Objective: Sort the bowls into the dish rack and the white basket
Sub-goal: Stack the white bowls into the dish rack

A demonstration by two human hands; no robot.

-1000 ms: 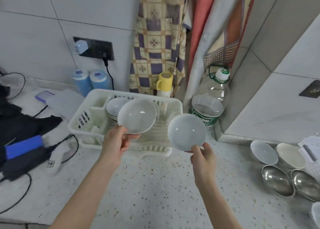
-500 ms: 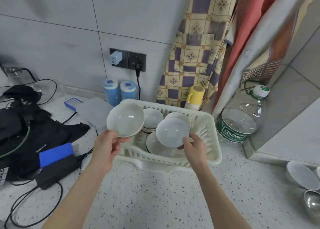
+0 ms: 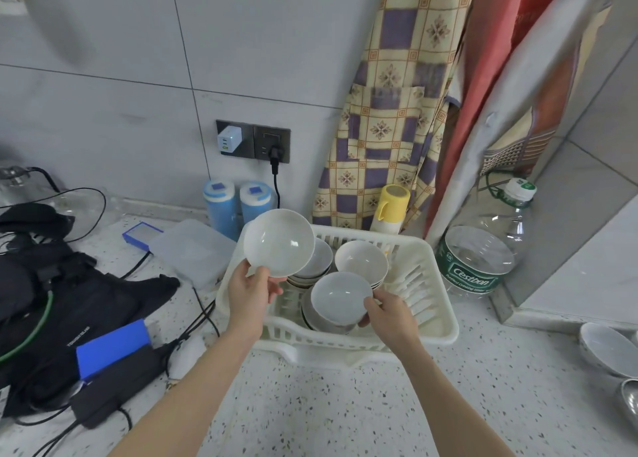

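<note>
A white plastic dish rack [image 3: 438,304] stands on the speckled counter against the wall. Inside it are stacked white bowls: one stack at the back left [image 3: 316,263], another at the back right [image 3: 360,259]. My left hand [image 3: 250,294] grips a white bowl [image 3: 279,242] by its lower rim, tilted toward me above the rack's left end. My right hand [image 3: 388,313] holds a pale blue-white bowl [image 3: 340,297] by its right rim, low over a stack of bowls at the rack's front.
A large Cestbon water bottle [image 3: 483,246] stands right of the rack. More bowls [image 3: 607,348] lie at the far right edge. Two blue canisters [image 3: 236,204], a yellow-capped bottle [image 3: 390,211], a clear lid [image 3: 193,249] and dark gear with cables [image 3: 69,318] are at the left.
Both hands moved left toward the rack with their bowls. My right hand lowered its bowl onto the front stack in the rack; my left hand keeps its bowl raised.
</note>
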